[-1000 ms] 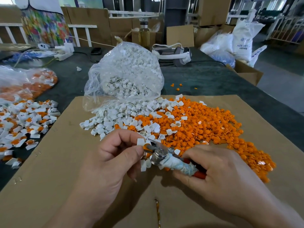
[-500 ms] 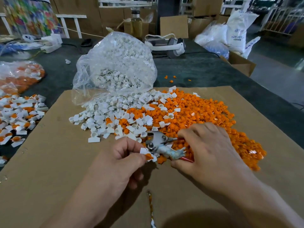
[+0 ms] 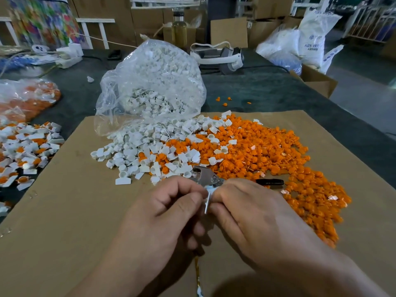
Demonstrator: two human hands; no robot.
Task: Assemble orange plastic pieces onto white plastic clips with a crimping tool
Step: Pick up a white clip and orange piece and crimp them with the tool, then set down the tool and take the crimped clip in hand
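Loose white clips (image 3: 137, 151) and orange pieces (image 3: 267, 159) lie heaped on the cardboard sheet (image 3: 64, 211) just beyond the hands. The crimping tool (image 3: 205, 175) lies there too, partly hidden by knuckles. A clear bag (image 3: 154, 82) spills white clips, and a second bag (image 3: 27, 99) at left holds orange pieces. The left hand (image 3: 162, 213) and right hand (image 3: 252, 213) pinch one white clip (image 3: 207, 200) between curled fingers.

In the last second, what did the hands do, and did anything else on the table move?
The right hand let go of the crimping tool, which now seems to lie on the cardboard just behind both hands, and joined the left hand in pinching a white clip. The orange pile, the loose white clips and the clear bag stayed put.
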